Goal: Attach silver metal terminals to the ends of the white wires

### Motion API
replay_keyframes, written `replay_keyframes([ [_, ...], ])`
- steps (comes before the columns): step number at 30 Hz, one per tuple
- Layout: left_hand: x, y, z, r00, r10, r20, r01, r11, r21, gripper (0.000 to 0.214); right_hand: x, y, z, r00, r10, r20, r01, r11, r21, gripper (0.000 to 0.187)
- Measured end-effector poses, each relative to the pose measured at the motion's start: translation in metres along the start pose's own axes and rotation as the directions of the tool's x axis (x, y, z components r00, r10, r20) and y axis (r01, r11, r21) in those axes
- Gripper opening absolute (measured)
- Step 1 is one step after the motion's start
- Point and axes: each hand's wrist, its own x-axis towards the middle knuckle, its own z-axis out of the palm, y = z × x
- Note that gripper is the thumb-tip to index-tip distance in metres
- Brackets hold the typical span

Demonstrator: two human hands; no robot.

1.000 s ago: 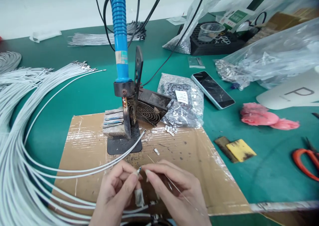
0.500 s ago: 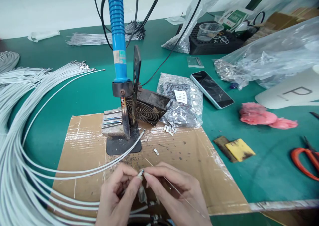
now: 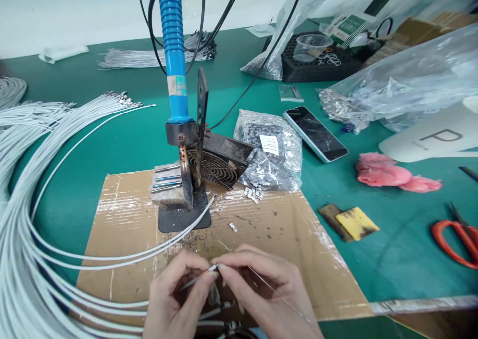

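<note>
My left hand is closed in a pinch on a white cable, whose small metal-and-white tip shows between thumb and forefinger. The thumb and forefinger of my right hand meet at that same tip. A thin silvery wire, which looks like solder, runs across my right hand and pokes out beyond its fingers. Beyond the hands, a blue-handled soldering iron stands tip down in its stand. One small white connector lies alone on the cardboard; several more are scattered farther back.
White cables sweep in from the left. Behind the stand sits a small fan, with a bag of parts and a phone beside it. To the right lie a yellow sponge, pink cloth and red-handled scissors.
Both hands have shifted slightly down and right in the picture, still pinching together at the cable tip. The background has shifted a little left with the camera.
</note>
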Motion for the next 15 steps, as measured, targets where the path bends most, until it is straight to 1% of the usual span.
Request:
replay_keyframes([
  [6, -0.002, -0.003, -0.003, 0.999, -0.003, 0.040, 0.001, 0.999, 0.048, 0.029, 0.003, 0.014, -0.006, 0.997, 0.061, 0.048, -0.066, 0.992, 0.103, 0.016],
  [8, -0.002, -0.002, -0.004, 0.999, 0.011, 0.050, -0.016, 0.996, 0.089, 0.026, 0.005, 0.018, -0.010, 0.989, 0.081, 0.121, -0.096, 0.987, 0.126, 0.017],
  [10, -0.001, 0.002, -0.005, 0.998, 0.025, 0.062, -0.033, 0.992, 0.119, 0.024, 0.007, 0.019, -0.014, 0.976, 0.097, 0.195, -0.123, 0.984, 0.126, 0.015],
  [12, -0.001, 0.005, -0.006, 0.997, 0.029, 0.075, -0.040, 0.989, 0.141, 0.026, 0.007, 0.016, -0.016, 0.976, 0.092, 0.196, -0.109, 0.991, 0.079, 0.011],
  [15, -0.001, 0.008, -0.008, 0.994, 0.020, 0.108, -0.038, 0.986, 0.164, 0.034, 0.005, 0.007, -0.015, 0.992, 0.016, 0.125, -0.006, 0.996, -0.087, 0.014],
])
